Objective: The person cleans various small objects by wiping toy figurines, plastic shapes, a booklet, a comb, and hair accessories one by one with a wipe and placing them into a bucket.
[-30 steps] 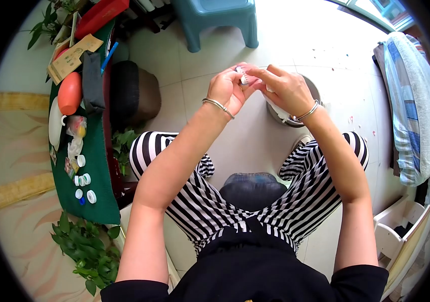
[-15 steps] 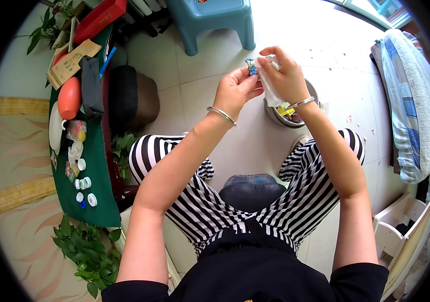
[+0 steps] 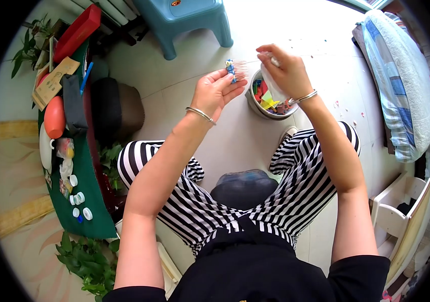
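My left hand pinches a small hair comb with a blue and white decorated top; its thin teeth point right. My right hand is closed on a crumpled white tissue, which hangs down from the fingers. The two hands are apart. Below my right hand a round metal bin stands on the floor, with colourful scraps and a yellow piece inside.
At the left, a green-covered table holds an orange vase-like object, a dark pouch and white lids. A blue stool stands ahead. A wrapped cushion is at the right.
My left hand has moved left, away from my right hand, and the comb is now in plain sight. My right hand has lifted the tissue off it. The whole view has also shifted.
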Motion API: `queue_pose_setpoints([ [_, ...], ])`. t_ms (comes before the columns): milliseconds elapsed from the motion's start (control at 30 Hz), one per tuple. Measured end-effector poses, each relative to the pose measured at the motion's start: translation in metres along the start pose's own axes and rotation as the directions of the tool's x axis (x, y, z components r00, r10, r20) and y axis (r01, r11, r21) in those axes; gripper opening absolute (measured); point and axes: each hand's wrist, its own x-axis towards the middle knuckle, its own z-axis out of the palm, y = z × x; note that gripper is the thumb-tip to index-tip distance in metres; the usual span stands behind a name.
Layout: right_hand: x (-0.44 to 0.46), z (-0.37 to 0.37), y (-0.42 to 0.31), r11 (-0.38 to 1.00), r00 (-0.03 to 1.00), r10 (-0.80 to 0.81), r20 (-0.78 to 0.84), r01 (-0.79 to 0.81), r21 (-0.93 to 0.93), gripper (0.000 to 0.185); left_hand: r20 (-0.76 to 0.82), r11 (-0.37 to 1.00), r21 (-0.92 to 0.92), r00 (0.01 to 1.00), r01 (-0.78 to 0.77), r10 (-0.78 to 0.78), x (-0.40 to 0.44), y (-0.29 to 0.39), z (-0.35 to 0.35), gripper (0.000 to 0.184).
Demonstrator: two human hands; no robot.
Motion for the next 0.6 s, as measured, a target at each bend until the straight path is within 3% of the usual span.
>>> queue_pose_setpoints([
  [67, -0.006, -0.008, 0.005, 0.979, 0.991, 0.11, 0.074, -0.121, 0.164, 0.02, 0.013, 1.0, 0.009, 1.0, 0.007, -0.007, 0.003, -0.006, 0.005, 0.027],
  [200, -0.02, -0.013, 0.03, 0.905, 0.957, 0.164, 0.238, -0.242, 0.35, 0.024, 0.034, 0.993, 0.114, 0.999, 0.014, -0.018, 0.013, -0.016, 0.02, 0.027],
  [267, -0.025, -0.018, 0.037, 0.764, 0.891, 0.274, 0.362, -0.43, 0.48, 0.026, 0.035, 0.982, 0.189, 0.999, 0.002, -0.009, 0.018, -0.022, 0.03, 0.026],
  [333, -0.032, -0.017, 0.049, 0.751, 0.876, 0.31, 0.369, -0.464, 0.47, 0.023, 0.035, 0.964, 0.265, 0.999, -0.015, 0.006, 0.026, -0.03, 0.035, 0.026],
  [433, -0.048, -0.011, 0.068, 0.501, 0.761, 0.438, 0.478, -0.649, 0.573, 0.017, 0.1, 0.914, 0.405, 0.995, -0.036, -0.005, 0.054, -0.064, 0.022, 0.024],
  [533, -0.076, 0.012, 0.11, 0.598, 0.778, 0.473, 0.413, -0.628, 0.498, 0.017, 0.083, 0.88, 0.47, 0.988, 0.074, -0.128, 0.078, -0.109, 0.011, 0.023],
  [600, -0.092, 0.02, 0.127, 0.615, 0.724, 0.525, 0.448, -0.686, 0.389, 0.017, 0.047, 0.866, 0.479, 0.981, 0.143, -0.188, 0.087, -0.134, 0.01, 0.022],
])
